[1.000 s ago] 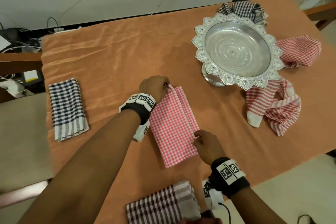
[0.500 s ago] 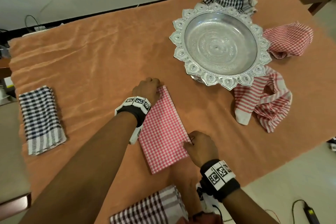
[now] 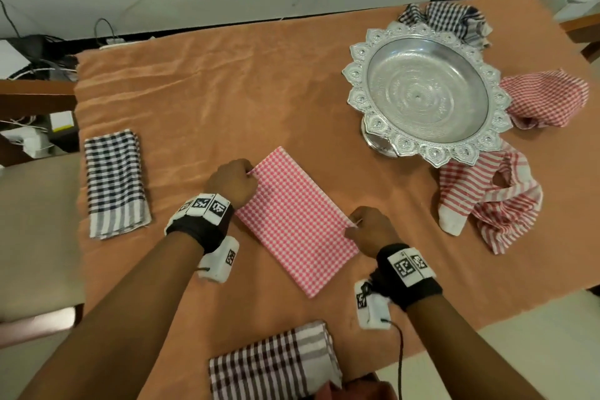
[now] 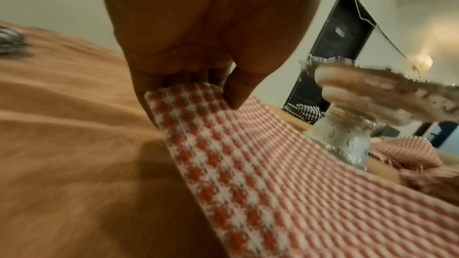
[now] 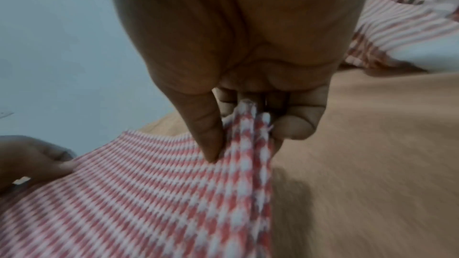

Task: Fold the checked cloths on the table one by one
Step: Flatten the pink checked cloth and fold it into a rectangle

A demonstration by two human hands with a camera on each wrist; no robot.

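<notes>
A folded pink checked cloth lies slanted on the orange tablecloth in the middle of the head view. My left hand pinches its far left corner; the left wrist view shows thumb and fingers closed on the pink cloth. My right hand pinches the layered right edge, seen close in the right wrist view as stacked folds of the pink cloth between thumb and fingers. My left hand shows at that view's left edge.
Folded cloths lie on the table: a navy checked one at left, a brown checked one at the near edge. An ornate silver pedestal tray stands at right, with crumpled red-striped, red checked and dark checked cloths around it.
The open flap of the pink cloth has been folded shut into a neat rectangle. Both hands kept their pinch on it, and the cloth now lies more slanted.
</notes>
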